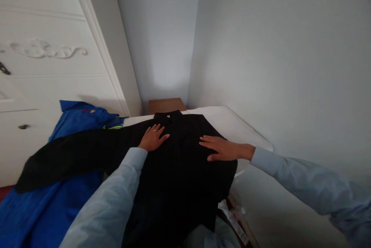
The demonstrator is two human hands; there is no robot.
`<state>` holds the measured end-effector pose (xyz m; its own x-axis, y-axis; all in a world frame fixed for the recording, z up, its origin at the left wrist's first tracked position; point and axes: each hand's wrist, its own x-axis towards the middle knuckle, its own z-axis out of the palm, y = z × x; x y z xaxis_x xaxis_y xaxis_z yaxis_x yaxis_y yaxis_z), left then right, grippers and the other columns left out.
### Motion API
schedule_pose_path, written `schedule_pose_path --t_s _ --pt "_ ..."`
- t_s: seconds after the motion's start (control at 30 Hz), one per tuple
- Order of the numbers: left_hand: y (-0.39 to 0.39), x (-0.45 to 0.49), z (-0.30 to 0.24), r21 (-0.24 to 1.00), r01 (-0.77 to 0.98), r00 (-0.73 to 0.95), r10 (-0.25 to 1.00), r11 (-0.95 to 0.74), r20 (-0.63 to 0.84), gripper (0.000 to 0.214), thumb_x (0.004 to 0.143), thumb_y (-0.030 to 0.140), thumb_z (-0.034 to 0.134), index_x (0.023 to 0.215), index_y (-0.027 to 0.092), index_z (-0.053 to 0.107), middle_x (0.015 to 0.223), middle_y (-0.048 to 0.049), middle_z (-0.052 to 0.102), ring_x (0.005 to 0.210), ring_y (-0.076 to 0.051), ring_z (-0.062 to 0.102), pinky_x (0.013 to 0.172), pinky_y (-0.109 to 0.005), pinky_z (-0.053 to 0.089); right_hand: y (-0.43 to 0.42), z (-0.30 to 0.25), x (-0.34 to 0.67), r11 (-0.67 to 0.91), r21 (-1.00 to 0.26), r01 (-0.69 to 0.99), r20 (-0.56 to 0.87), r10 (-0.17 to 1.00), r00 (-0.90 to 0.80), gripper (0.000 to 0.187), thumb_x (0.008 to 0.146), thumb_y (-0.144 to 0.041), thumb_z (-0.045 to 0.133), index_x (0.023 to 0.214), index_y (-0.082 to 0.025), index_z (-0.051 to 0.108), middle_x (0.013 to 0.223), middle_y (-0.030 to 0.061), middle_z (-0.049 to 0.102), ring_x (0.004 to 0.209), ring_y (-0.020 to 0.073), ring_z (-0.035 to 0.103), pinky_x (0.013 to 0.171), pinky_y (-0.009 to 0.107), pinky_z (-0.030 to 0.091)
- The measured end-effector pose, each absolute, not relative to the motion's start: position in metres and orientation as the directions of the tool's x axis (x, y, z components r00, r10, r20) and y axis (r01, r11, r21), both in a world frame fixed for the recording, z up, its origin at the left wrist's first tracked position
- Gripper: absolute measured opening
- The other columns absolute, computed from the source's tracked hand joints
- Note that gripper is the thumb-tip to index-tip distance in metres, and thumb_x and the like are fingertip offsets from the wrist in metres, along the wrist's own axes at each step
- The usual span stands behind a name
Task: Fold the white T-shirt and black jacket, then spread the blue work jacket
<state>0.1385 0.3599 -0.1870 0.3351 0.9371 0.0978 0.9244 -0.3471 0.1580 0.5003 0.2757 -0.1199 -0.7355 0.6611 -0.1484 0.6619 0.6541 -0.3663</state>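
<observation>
A black long-sleeved shirt [179,174] lies spread out over a white padded surface [228,120], its collar at the far end. One sleeve stretches out to the left, across a blue garment. My left hand [153,138] rests flat on the shirt just below the collar, fingers spread, with a ring on one finger. On the right side of the chest, my right hand [220,148] lies open with fingers extended, touching or just over the cloth. Neither hand grips the fabric. The shirt's right sleeve is not clearly visible.
The blue garment [78,197] hangs or lies at the left, by a white cabinet [52,85] with dark handles. Behind the collar stands a brown wooden piece [166,105]. Pale walls [275,47] close in at the back and right. Assorted items [239,217] lie low at the right.
</observation>
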Motion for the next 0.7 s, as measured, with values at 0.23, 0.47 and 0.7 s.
schedule_pose_path --t_s 0.23,0.47,0.7 --pt "0.36 0.139 -0.187 0.166 0.921 0.337 0.935 -0.352 0.113 0.076 0.096 0.068 0.027 0.15 0.018 0.044 0.159 -0.0141 0.037 0.15 -0.032 0.029 0.123 -0.052 0.024 0.267 -0.121 0.476 0.668 -0.306 0.679 -0.074 0.694 -0.716 0.082 0.094 -0.068 0.047 0.154 -0.014 0.039 0.16 0.0182 0.03 0.15 0.0324 0.028 0.123 0.052 0.024" --pt "0.36 0.139 -0.186 0.173 0.919 0.338 0.934 -0.355 0.118 0.073 0.096 0.066 0.03 0.149 0.018 0.046 0.159 -0.0139 0.038 0.15 -0.032 0.031 0.123 -0.052 0.025 0.293 -0.136 0.42 0.755 -0.268 0.599 0.051 0.632 -0.774 0.074 0.1 -0.062 0.039 0.158 -0.017 0.031 0.164 0.0161 0.019 0.154 0.0293 0.014 0.124 0.052 0.018" --pt "0.36 0.139 -0.188 0.148 0.921 0.347 0.931 -0.361 0.113 0.075 0.096 0.066 0.027 0.15 0.016 0.045 0.159 -0.0153 0.037 0.15 -0.033 0.029 0.123 -0.053 0.024 0.298 -0.17 0.409 0.767 -0.201 0.61 -0.07 0.61 -0.79 0.073 0.101 -0.061 0.036 0.159 -0.017 0.026 0.165 0.0188 0.014 0.154 0.0303 0.008 0.124 0.054 0.01"
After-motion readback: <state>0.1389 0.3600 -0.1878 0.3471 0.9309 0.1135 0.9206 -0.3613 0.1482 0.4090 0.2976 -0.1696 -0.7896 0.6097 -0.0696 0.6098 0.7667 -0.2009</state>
